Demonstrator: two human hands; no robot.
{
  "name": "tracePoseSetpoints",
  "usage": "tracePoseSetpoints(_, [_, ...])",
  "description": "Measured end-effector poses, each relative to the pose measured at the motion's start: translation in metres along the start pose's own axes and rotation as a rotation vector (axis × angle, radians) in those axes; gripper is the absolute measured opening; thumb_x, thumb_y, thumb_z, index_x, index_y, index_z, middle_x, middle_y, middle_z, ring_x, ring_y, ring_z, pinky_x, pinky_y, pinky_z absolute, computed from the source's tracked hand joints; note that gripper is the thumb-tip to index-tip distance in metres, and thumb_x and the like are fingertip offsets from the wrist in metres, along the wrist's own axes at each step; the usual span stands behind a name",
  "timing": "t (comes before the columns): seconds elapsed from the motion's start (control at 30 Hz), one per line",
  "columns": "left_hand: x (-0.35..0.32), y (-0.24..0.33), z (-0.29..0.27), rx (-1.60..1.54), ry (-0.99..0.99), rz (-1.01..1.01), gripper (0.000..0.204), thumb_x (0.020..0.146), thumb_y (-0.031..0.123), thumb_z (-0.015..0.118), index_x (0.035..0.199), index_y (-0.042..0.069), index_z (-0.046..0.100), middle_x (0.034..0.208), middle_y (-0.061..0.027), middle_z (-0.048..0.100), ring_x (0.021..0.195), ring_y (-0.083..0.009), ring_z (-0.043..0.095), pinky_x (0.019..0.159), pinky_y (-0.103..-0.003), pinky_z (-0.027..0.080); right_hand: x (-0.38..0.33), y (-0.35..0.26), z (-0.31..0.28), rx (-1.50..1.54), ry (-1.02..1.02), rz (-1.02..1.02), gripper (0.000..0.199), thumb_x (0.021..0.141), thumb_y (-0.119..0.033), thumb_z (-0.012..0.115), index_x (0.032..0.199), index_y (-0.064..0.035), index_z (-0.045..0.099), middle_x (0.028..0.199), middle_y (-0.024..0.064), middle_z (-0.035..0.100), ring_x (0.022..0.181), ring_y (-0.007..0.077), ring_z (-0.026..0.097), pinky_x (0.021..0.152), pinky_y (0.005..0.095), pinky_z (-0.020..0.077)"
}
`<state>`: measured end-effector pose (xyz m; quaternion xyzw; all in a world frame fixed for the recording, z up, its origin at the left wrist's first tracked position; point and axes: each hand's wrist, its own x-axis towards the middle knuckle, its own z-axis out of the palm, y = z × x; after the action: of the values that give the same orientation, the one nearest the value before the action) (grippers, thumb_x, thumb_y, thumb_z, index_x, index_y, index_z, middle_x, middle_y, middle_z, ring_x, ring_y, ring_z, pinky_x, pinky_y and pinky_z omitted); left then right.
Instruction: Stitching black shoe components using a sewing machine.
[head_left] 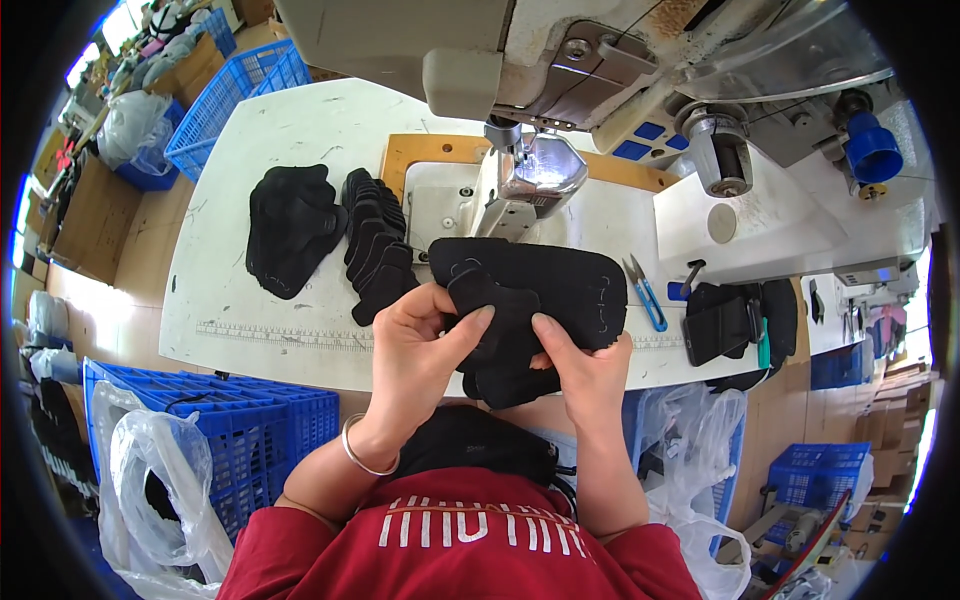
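Observation:
Between my two hands is a black fabric piece (560,272) with rounded corners and pale marks near its edges. A smaller black shaped piece (500,310) lies over its left part. My left hand (425,335) pinches the smaller piece, thumb on top. With its thumb on top and fingers curled beneath, my right hand (585,365) grips the larger piece near its lower edge. Both pieces are just in front of the sewing machine's lit presser area (535,180). Left of my hands lie a row of overlapping black pieces (378,240) and a flat black stack (292,230).
Blue-handled thread snips (648,298) lie right of the fabric on the white table (225,300). Farther right is a black phone (716,331) by more black fabric. Blue crates (270,430) and clear plastic bags (165,490) stand below the table's front edge. The machine head (390,50) overhangs the back.

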<state>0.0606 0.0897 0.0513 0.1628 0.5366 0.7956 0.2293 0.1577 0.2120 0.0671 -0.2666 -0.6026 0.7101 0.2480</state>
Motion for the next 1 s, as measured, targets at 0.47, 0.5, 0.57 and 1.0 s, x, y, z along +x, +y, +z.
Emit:
tracePoseSetpoints(0.47, [0.007,0.008,0.004,-0.206,-0.001,-0.016,0.037,0.083,-0.007,0.06,0.117,0.0,0.048,0.102,-0.0092,0.063,0.088,-0.0128,0.063,0.075,-0.024,0.053,0.005,0.0,0.012,0.049,0.012,-0.085,0.014,0.08,-0.003,0.069,0.093,-0.001,0.065,0.077,0.0018,0.063,0.057,0.0045,0.053,0.048,0.018,0.0391])
tracePoseSetpoints(0.5, [0.01,0.007,0.001,-0.317,-0.062,-0.148,0.037,0.083,-0.006,0.061,0.118,0.0,0.049,0.104,-0.0089,0.063,0.09,-0.013,0.062,0.076,-0.025,0.053,0.005,-0.002,0.013,0.049,0.008,-0.086,0.014,0.08,-0.003,0.069,0.093,-0.001,0.065,0.077,0.0018,0.063,0.057,0.0045,0.053,0.048,0.018,0.0391])
tracePoseSetpoints(0.57, [0.009,0.012,0.001,-0.325,-0.064,-0.286,0.03,0.081,-0.002,0.065,0.11,0.0,0.056,0.099,-0.0059,0.064,0.085,-0.0106,0.062,0.072,-0.023,0.052,0.005,-0.003,0.015,0.065,0.0,-0.105,0.015,0.08,-0.004,0.069,0.095,-0.0015,0.066,0.078,0.0009,0.063,0.058,0.0038,0.053,0.049,0.0181,0.0395])
tracePoseSetpoints(1.0, [0.039,0.038,0.005,0.169,-0.203,-0.084,0.016,0.08,0.004,0.069,0.095,-0.005,0.067,0.083,-0.0031,0.067,0.072,-0.0062,0.059,0.063,-0.022,0.05,0.026,-0.011,0.02,0.04,-0.022,-0.123,0.021,0.082,-0.002,0.066,0.102,0.0024,0.064,0.092,0.0049,0.066,0.079,0.0094,0.061,0.071,0.0238,0.0498])
